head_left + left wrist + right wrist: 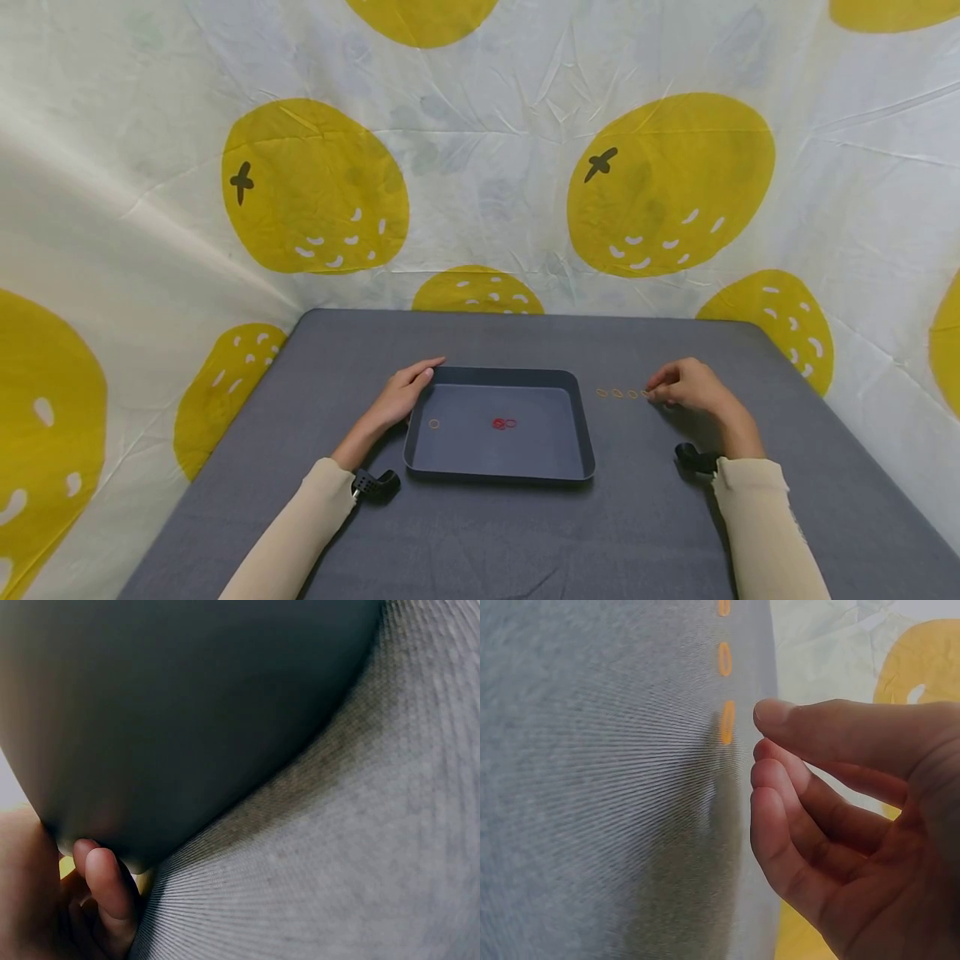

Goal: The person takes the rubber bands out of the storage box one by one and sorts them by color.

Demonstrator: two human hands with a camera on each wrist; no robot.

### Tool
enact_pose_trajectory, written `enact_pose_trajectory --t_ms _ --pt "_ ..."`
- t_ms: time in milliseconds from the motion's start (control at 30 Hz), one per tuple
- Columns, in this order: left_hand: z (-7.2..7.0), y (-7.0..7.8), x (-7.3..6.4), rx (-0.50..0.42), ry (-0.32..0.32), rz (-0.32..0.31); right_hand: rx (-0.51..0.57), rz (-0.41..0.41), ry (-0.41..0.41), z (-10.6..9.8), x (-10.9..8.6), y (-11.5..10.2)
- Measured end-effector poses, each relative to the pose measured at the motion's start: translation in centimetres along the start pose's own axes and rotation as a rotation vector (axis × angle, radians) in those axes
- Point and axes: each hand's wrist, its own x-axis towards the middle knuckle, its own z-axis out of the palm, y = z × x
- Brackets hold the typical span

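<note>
A dark grey rectangular tray (pixel 501 475) sits on the table. Inside it lie a few red rubber bands (pixel 504 424), bunched near the middle, and one orange band (pixel 434 424) by the left wall. My left hand (pixel 401 392) holds the tray at its far left corner; the left wrist view has fingertips (pixel 105 874) curled against the outer wall. To the tray's right, several orange rubber bands (pixel 617 393) lie in a row. At the row's right end is my right hand (pixel 692 387), thumb and fingers bent beside the nearest band (pixel 727 722), nothing seen between them.
Grey cloth (pixel 480 533) covers the table. A white curtain with yellow fruit prints (pixel 671 183) hangs behind and beside it. Black wrist cameras (pixel 377 486) sit on both wrists, low over the cloth.
</note>
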Motion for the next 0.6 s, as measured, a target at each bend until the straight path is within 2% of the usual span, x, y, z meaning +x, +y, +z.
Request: enact_pose_trajectory --t_ms 333,600 --pt "0.0 0.0 0.0 -0.002 -0.005 0.009 -0.005 -0.004 0.022 -0.4 0.2 -0.7" --pt "0.0 -0.2 0.1 0.005 -0.001 0.018 -0.007 -0.045 0.026 -0.5 0.2 -1.7"
